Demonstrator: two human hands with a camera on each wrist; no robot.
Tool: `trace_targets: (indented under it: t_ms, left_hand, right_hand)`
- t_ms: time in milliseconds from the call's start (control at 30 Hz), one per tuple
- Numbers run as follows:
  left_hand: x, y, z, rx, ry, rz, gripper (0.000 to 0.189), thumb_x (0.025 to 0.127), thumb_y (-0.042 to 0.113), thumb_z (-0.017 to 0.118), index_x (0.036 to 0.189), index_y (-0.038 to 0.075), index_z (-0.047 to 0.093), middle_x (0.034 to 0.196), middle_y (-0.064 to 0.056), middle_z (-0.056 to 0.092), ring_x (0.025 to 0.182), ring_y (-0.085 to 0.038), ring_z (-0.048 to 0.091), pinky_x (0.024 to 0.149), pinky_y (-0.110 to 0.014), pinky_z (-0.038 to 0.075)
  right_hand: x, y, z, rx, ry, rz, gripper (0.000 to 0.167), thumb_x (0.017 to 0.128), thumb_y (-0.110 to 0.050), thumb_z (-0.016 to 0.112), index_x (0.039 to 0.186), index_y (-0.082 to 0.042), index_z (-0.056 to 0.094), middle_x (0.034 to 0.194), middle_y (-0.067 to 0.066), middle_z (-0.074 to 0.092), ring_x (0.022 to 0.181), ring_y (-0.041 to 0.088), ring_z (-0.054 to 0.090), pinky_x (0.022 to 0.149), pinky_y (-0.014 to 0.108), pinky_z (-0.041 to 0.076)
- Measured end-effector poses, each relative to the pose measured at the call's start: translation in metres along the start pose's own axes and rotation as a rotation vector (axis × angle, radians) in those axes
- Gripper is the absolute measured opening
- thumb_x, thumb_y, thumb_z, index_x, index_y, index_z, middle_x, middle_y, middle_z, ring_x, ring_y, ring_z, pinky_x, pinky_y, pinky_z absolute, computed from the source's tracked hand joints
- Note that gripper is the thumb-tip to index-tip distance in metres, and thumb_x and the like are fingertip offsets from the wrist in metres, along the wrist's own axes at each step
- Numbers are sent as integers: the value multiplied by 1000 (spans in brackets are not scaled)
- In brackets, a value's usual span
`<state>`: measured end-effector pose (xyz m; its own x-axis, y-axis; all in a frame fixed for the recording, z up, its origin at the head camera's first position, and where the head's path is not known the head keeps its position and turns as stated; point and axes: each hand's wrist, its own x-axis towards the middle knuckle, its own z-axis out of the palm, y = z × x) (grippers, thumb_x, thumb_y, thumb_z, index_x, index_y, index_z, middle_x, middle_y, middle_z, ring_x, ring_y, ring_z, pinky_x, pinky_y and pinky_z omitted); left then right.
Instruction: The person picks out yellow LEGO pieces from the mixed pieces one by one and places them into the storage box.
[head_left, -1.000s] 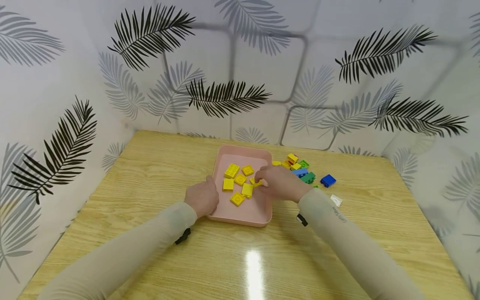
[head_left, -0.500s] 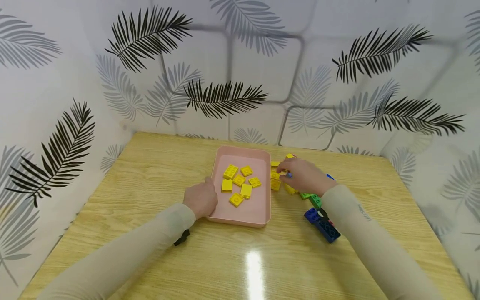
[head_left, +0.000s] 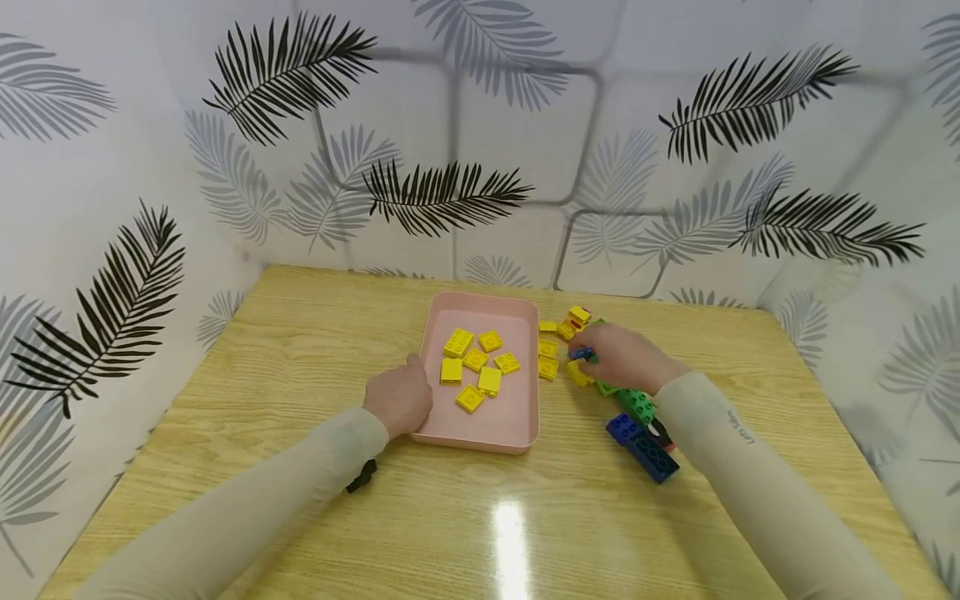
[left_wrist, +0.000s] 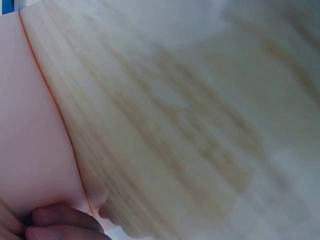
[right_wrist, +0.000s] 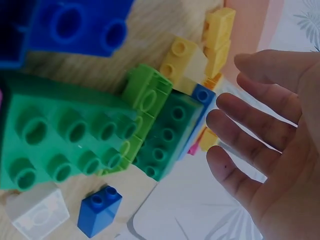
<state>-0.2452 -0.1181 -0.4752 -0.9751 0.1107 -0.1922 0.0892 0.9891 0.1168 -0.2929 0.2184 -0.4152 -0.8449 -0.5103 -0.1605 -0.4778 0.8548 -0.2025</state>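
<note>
At the left rim of the pink tray [head_left: 487, 434], my left hand [head_left: 399, 400] grips the wall. In the left wrist view, its curled fingers [left_wrist: 62, 217] lie at the tray's edge. Several yellow toy bricks [head_left: 490, 381] lie spread inside the tray. My right hand [head_left: 618, 354] is over a mixed heap of bricks right of the tray, a blue brick [head_left: 581, 353] by its fingertips. The right wrist view shows its fingers [right_wrist: 255, 120] loosely bent, nothing between them, near yellow bricks [right_wrist: 184, 62] and a dark green brick [right_wrist: 170, 132].
Dark blue bricks [head_left: 651, 454] and a green brick [head_left: 637, 407] lie nearer me by the right forearm. Yellow bricks [head_left: 548, 368] sit close along the tray's right side. A leaf-patterned wall covering [head_left: 495, 225] rises behind the wooden table [head_left: 337, 325].
My right hand has left a yellow brick in the tray and moved right over the heap. Bricks near the forearm have come into view. The left hand stays at the tray.
</note>
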Motion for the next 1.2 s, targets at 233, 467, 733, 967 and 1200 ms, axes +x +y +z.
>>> trace_targets:
  t_ms: [233,467,733,967,1200]
  left_hand:
    - [0,0,-1,-15,-14,-16,58,103,25,47,147,-10,35,76,-11,63,57,-18,60,52,-36,52]
    - [-1,0,-3,6,-11,-3,58,102,24,49,145,-12,36,74,-11,62,56,-18,60,52,-37,53]
    - [-3,2,-4,9,-13,4,57,102,23,50,145,-12,36,71,-10,61,55,-18,59,51,-36,53]
    - [-3,1,-5,1,-10,5,55,102,24,50,143,-11,38,70,-9,60,55,-18,59,51,-36,53]
    - [-3,0,-4,14,3,13,52,101,24,52,138,-11,41,68,-8,58,53,-17,59,50,-35,52]
  right_hand:
    - [2,-4,6,-71,-64,-9,44,88,-13,76,131,-13,66,136,8,63,126,31,58,103,51,47]
    - [5,-10,8,-92,-89,13,49,85,-4,78,131,-14,66,136,10,63,129,34,56,106,52,45]
    - [9,-13,16,-159,-111,20,48,85,0,76,130,-14,68,136,11,62,127,33,57,107,51,45]
    - [10,-16,18,-215,-108,4,43,84,-6,81,124,-14,72,127,10,65,114,29,63,102,48,49]
    - [7,-17,20,-215,-82,-16,38,84,-8,80,121,-15,73,120,7,65,109,27,63,100,46,51]
